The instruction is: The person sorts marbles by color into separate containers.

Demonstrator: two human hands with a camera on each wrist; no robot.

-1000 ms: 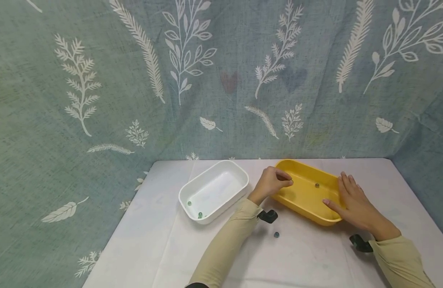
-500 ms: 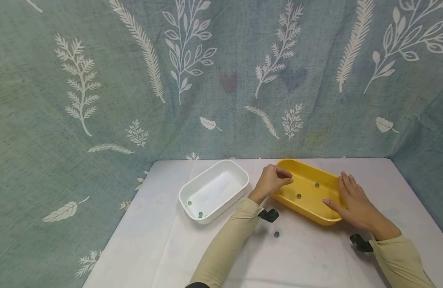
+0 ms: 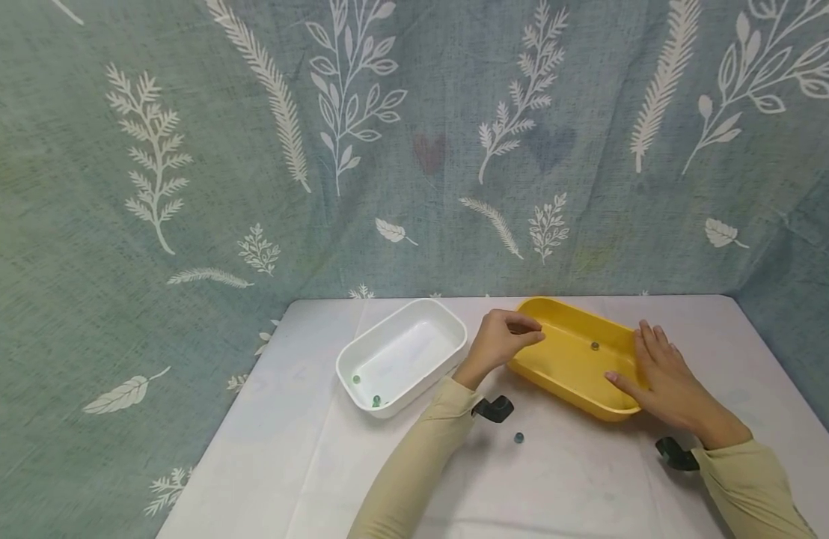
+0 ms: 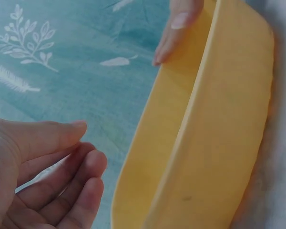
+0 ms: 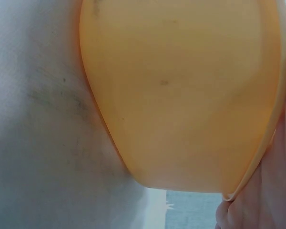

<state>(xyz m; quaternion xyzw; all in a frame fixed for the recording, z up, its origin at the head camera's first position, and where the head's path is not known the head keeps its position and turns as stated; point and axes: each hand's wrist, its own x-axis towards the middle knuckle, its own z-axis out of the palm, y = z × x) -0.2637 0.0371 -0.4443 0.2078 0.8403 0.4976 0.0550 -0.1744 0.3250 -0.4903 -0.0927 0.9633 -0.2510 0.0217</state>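
My left hand (image 3: 498, 340) is above the left end of the yellow tray (image 3: 556, 378). In the left wrist view the thumb and fingertips come close together with loosely bent fingers (image 4: 83, 181), and nothing shows between them. My right hand (image 3: 670, 385) rests over the tray's right end with its fingers straight along the rim and the thumb over the inside. A small dark marble (image 3: 595, 346) lies inside the yellow tray, near the far right. The right wrist view is filled mostly by the tray's outer wall (image 5: 176, 119), with part of the hand at the rim.
The white tray (image 3: 421, 352) stands left of the left hand, with a few green marbles (image 3: 377, 400) at its near end. A dark blue marble (image 3: 518, 437) lies on the white cloth in front of the yellow tray. A patterned curtain (image 3: 401, 150) hangs behind.
A second marble appeared in the yellow tray half a second ago and is out of sight now. My left hand has moved slightly left; my right hand has stayed put.
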